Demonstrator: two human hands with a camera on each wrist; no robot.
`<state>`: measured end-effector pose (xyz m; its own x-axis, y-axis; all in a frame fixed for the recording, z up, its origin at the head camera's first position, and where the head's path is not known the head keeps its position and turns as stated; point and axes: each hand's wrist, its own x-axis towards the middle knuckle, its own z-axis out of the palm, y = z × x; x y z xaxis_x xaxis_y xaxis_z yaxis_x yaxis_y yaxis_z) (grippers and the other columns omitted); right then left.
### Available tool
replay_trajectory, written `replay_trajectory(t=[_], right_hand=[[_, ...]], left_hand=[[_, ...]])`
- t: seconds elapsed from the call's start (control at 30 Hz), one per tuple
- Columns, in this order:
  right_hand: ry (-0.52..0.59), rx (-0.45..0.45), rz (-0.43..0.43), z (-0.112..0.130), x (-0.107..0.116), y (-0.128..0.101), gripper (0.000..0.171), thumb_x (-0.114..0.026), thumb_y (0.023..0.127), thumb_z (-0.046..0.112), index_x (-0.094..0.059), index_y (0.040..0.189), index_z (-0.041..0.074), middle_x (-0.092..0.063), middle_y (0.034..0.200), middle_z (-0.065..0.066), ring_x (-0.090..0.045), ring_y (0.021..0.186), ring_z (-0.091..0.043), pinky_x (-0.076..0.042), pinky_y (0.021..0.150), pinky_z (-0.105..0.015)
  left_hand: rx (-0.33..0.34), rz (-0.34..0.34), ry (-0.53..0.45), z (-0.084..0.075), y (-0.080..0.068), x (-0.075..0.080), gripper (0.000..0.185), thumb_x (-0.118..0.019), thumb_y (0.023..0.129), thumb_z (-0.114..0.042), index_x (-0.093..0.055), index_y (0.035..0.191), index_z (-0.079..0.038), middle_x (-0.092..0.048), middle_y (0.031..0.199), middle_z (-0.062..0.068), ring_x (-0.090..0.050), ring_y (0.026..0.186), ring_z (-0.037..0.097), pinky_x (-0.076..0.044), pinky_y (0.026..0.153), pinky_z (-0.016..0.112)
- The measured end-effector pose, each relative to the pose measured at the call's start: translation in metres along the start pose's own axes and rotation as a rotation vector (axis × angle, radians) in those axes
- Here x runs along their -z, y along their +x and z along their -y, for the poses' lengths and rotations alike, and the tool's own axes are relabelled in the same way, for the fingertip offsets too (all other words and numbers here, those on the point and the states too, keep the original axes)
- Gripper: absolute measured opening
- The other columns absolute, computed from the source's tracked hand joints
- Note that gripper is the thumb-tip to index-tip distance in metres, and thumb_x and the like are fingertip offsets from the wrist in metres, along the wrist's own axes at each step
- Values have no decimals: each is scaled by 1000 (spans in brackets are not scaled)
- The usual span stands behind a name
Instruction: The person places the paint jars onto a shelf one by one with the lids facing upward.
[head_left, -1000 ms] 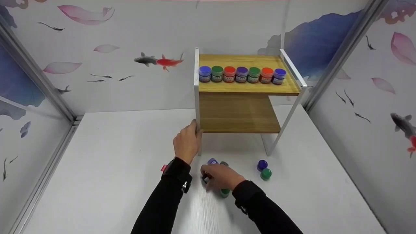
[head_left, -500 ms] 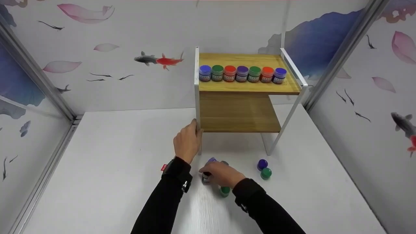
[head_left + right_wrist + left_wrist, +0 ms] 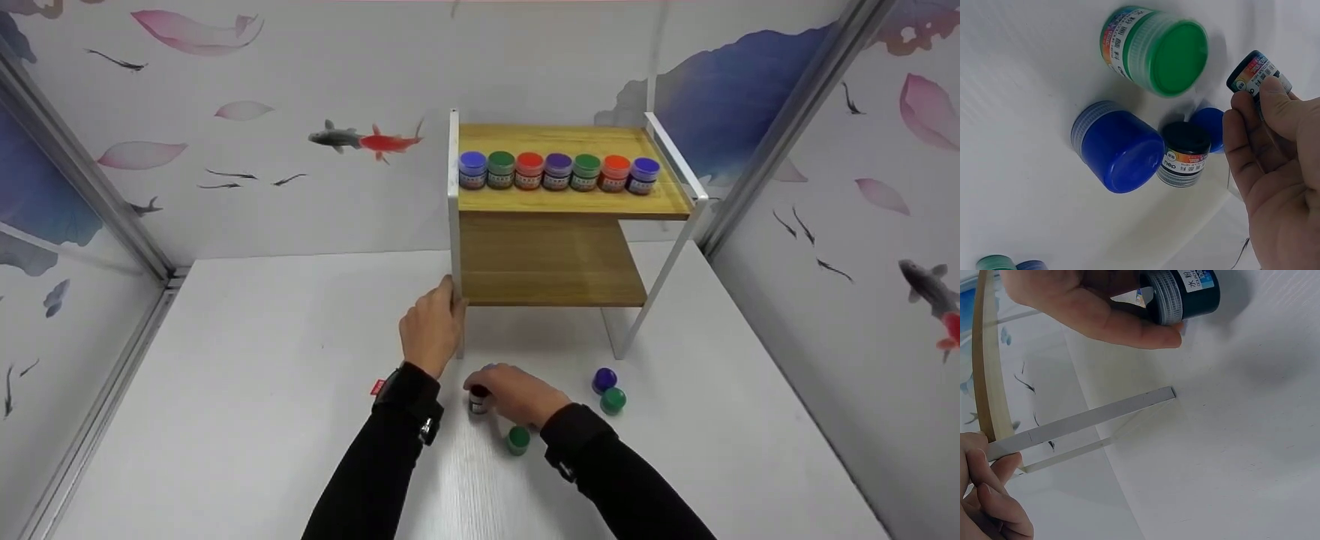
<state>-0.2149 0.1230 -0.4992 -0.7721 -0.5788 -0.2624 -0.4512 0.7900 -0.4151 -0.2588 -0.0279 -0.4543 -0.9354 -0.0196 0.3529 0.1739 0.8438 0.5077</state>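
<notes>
My right hand [image 3: 484, 395] pinches a small black paint jar [image 3: 478, 401] just above the white table, in front of the shelf. In the right wrist view that jar [image 3: 1256, 73] sits between my thumb and fingers. Beside it on the table stand a blue-lidded jar [image 3: 1117, 146], a second black jar [image 3: 1185, 153] and a green-lidded jar [image 3: 1162, 50]. My left hand [image 3: 444, 300] grips the front left post [image 3: 1084, 422] of the wooden two-level shelf [image 3: 551, 259]. A row of several coloured jars [image 3: 558, 172] lines the top level.
A green jar [image 3: 517, 439] stands just in front of my right wrist. Another blue jar [image 3: 604, 379] and green jar [image 3: 613, 400] sit to the right, near the shelf's right leg. Patterned walls enclose the table [image 3: 262, 390] on three sides.
My right hand has drawn slightly back toward the shelf with the black jar, uncovering the green jar in front. The left hand has stayed on the post.
</notes>
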Motion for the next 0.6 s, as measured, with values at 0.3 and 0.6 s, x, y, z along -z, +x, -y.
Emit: replay_trajectory(t=[0.3,0.6], right_hand=[[7,3,-11,-1,14,2,34,-58,95,3,-65,126,13,-69,117,0,-61,111,-16,-46,102,-38],[-13,-5,-39,1,33,0,41,-60,92,-3,-61,131,9,-65,125,-6,-59,118,-20,-44,106,-39]], left_hand=[[3,10,-3,0,0,0,20,-62,96,-27,-63,106,-10,-68,81,3,-61,65,17,-46,54,35],[-4,-4,7,1,1,-2,15,-64,95,-26,-60,96,-12,-65,75,2,-55,58,15,-40,50,31]])
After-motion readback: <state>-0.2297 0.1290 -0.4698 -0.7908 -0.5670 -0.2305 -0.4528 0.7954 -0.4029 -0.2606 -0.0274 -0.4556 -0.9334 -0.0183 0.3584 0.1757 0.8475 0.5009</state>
